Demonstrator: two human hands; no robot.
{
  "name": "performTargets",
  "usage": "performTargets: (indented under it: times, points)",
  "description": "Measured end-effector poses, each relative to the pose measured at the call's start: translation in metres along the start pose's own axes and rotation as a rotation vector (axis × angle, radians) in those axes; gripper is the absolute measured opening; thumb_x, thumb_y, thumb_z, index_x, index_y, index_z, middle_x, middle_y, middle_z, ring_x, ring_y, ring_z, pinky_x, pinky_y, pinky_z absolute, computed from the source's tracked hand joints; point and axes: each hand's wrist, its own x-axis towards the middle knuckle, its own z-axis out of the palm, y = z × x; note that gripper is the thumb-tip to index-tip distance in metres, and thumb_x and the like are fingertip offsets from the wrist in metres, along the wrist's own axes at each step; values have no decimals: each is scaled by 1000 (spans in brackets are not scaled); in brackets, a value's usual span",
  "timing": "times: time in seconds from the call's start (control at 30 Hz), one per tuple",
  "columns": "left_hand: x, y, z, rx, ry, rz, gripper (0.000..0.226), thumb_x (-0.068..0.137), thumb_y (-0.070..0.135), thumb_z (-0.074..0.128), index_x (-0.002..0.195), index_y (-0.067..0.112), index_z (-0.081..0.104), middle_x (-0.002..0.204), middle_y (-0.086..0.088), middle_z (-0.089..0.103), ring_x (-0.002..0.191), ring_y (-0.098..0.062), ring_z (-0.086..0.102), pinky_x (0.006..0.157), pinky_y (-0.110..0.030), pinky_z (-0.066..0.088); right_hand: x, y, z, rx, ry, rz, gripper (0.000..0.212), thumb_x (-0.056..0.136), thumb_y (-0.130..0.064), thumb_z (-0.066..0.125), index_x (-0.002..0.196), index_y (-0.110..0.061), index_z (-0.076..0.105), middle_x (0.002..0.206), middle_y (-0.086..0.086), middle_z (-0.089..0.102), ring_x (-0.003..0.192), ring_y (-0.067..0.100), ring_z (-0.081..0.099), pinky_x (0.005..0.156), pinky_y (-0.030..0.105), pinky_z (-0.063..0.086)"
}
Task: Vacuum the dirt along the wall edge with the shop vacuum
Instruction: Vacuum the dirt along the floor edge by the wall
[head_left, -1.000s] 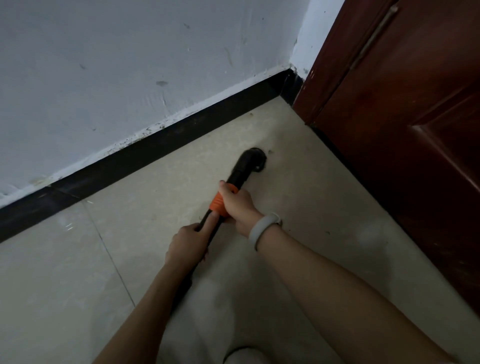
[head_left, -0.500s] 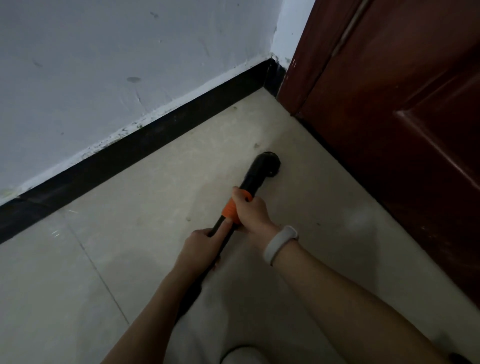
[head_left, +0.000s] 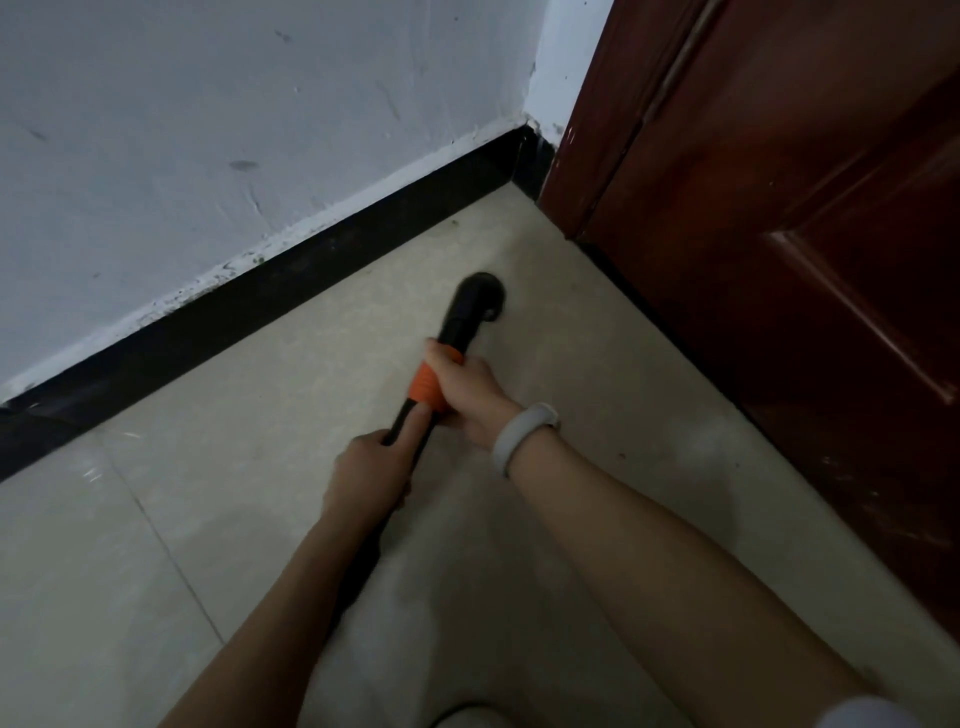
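Nozzle (head_left: 480, 299) of the black vacuum wand (head_left: 457, 332) sits on the beige tile floor (head_left: 260, 441), mouth down, near the room corner but apart from both the baseboard (head_left: 311, 260) and the door (head_left: 779, 260). Wand runs back from the nozzle toward the person, low angle to the floor, its lower stretch hidden behind the left forearm. Orange band (head_left: 427, 387) wraps the wand partway up. Right hand (head_left: 467, 395) is wrapped around the wand at that orange band, fingers curled over the top, thumb side toward the nozzle. Left hand (head_left: 371, 475) grasps the wand just behind the right one, index finger laid straight along the tube toward the orange band, other fingers curled under. The two hands are nearly touching. Pale wristband (head_left: 524, 436) on the right wrist. Black baseboard runs diagonally along the foot of the white wall (head_left: 208, 130); its top edge shows ragged paint and dark specks. A small dark bit of debris (head_left: 454, 223) lies on the floor right at the baseboard, near the corner, well ahead of the nozzle. Dark red wooden door and its frame (head_left: 587, 130) fill the right side. No canister, bin or other container visible. Floor shows a grout line (head_left: 156, 530) at lower left and a whitish dusty patch (head_left: 711, 447) near the door.
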Motion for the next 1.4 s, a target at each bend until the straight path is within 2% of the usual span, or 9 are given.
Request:
performTargets:
  times: [0.17, 0.33, 0.5, 0.7, 0.83, 0.97, 1.13, 1.27, 1.4]
  points:
    - [2, -18, -31, -5, 44, -49, 65, 80, 69, 46, 74, 7, 65, 59, -13, 66, 47, -23, 59, 57, -30, 49, -3, 2, 40, -63, -127, 52, 50, 91, -45, 55, 120, -5, 52, 107, 10, 57, 107, 30, 61, 79, 40, 56]
    - [1, -8, -11, 7, -38, -23, 63, 76, 70, 48, 66, 11, 66, 51, -10, 65, 43, -22, 60, 56, -30, 50, -4, 7, 15, -41, 5, 21, 31, 90, -42, 58, 76, -14, 54, 75, 3, 56, 77, 23, 58, 77, 40, 54]
    - [7, 25, 22, 22, -278, 19, 59, 79, 68, 48, 68, 13, 66, 51, -5, 63, 41, -16, 58, 54, -24, 49, -4, -8, -37, -11, 223, 73, 47, 92, -39, 55, 119, -1, 51, 107, 16, 57, 105, 35, 60, 88, 50, 52]
    - [21, 71, 52, 39, -388, 62, 65, 82, 69, 43, 72, 8, 62, 61, -11, 63, 50, -21, 59, 58, -26, 51, 6, -46, -71, 33, 297, 80, 54, 95, -36, 51, 134, -1, 41, 131, 18, 52, 114, 37, 54, 97, 51, 47]
    - [12, 63, 53, -1, -387, 24, 67, 79, 72, 44, 75, 7, 63, 59, -9, 62, 46, -18, 57, 46, -20, 45, 1, -44, -68, 14, 311, 109, 49, 94, -37, 53, 126, 0, 47, 111, 14, 56, 111, 36, 56, 95, 51, 48]
    - [-4, 23, 30, -45, -346, -20, 65, 78, 71, 46, 69, 9, 61, 52, -8, 60, 42, -19, 55, 48, -22, 44, -19, -10, -37, -98, 272, 92, 35, 95, -39, 49, 84, -6, 50, 91, 12, 56, 101, 33, 60, 93, 47, 49]
    - [-25, -19, -15, 55, -356, -65, 60, 82, 66, 47, 68, 10, 65, 51, -9, 61, 42, -19, 55, 49, -22, 45, -47, 37, 4, -97, 224, 153, 55, 96, -47, 39, 122, 1, 45, 114, 16, 60, 105, 33, 59, 94, 44, 49]
    - [-37, -35, -45, 125, -446, -83, 56, 85, 61, 48, 75, 9, 66, 53, -14, 57, 44, -21, 51, 48, -23, 44, -74, 54, 22, 37, 187, 274, 57, 96, -48, 40, 127, 0, 43, 121, 18, 58, 108, 32, 58, 95, 46, 49]
    - [-47, -49, -72, 192, -543, -151, 60, 82, 62, 47, 82, 4, 64, 47, -10, 54, 42, -21, 49, 49, -25, 44, -105, 63, 38, 165, 181, 369, 44, 98, -43, 39, 117, -5, 51, 110, 13, 59, 105, 31, 59, 94, 45, 50]
